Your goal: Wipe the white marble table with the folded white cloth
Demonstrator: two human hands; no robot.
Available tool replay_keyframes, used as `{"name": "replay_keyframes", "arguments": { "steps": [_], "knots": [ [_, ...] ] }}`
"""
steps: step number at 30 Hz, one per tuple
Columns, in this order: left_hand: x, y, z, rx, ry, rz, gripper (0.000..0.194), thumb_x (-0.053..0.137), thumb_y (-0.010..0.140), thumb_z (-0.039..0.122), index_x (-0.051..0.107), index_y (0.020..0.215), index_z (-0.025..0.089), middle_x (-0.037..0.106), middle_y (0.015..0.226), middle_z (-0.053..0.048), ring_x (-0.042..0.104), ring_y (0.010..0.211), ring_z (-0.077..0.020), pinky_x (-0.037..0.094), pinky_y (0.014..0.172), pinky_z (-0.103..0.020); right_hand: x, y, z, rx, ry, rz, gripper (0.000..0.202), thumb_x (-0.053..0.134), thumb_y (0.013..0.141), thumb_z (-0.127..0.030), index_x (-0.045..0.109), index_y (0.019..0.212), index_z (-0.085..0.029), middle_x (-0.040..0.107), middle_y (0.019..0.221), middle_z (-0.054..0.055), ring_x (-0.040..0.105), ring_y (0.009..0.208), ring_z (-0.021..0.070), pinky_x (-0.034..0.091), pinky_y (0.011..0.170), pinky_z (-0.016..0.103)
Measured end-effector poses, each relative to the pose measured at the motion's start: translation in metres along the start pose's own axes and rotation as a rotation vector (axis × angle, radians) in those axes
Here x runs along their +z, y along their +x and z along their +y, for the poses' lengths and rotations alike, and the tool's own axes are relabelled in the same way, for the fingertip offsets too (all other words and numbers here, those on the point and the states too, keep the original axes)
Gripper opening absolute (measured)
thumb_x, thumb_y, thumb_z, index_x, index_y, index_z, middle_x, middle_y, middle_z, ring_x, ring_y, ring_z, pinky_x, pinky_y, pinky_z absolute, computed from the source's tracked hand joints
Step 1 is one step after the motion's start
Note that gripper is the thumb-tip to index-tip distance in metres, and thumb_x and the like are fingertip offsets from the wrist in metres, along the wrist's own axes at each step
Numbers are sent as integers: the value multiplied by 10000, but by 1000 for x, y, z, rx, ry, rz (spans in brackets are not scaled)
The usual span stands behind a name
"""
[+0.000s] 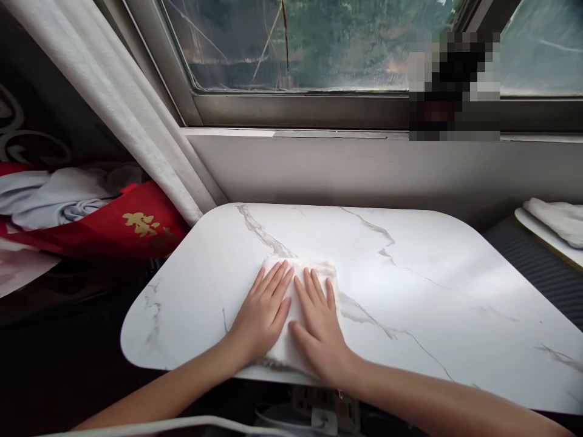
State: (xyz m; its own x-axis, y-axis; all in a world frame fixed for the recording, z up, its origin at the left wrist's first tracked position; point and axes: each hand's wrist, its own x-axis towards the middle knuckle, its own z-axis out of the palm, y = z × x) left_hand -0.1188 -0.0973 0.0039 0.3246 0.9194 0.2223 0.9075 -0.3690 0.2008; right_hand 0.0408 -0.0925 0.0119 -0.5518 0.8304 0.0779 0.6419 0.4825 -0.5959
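A white, soft-looking cloth point(285, 349) lay spread flat on the counter point(182, 291), roughly four-sided, its far edge slightly uneven, its near end close to the counter's front edge, parts of it hidden.

Your head cam looks fwd & down from the near side of the tabletop point(437, 261), close in, window point(310, 48) up top; lower L corner's prob. too dark to read.
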Motion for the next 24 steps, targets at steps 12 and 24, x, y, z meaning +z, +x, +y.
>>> {"name": "replay_keyframes", "arguments": {
  "steps": [12, 24],
  "knots": [
    [-12, -29, -1, -121, 13, -43, 508, 272, 961, 276, 267, 1456, 165, 271, 1503, -65, 204, 1394, -210, 238, 1133, -449, -9, -2, -14, 8, 198, -277, 654, 362, 920, -322, 69, 1489, -188, -94, 1535, 24, -154, 1386, 209, 28, 1149, 512],
    [5, 104, -114, -187, -3, 24, 495, 264, 933, 267, 386, 1386, 109, 335, 1480, -91, 233, 1387, -166, 133, 1149, -381, 6, 165, 25, -115, -403, 91, 597, 318, 916, -317, 282, 1442, -38, 276, 1493, 205, 206, 1388, 306, 168, 1110, 455]
  ]
}}
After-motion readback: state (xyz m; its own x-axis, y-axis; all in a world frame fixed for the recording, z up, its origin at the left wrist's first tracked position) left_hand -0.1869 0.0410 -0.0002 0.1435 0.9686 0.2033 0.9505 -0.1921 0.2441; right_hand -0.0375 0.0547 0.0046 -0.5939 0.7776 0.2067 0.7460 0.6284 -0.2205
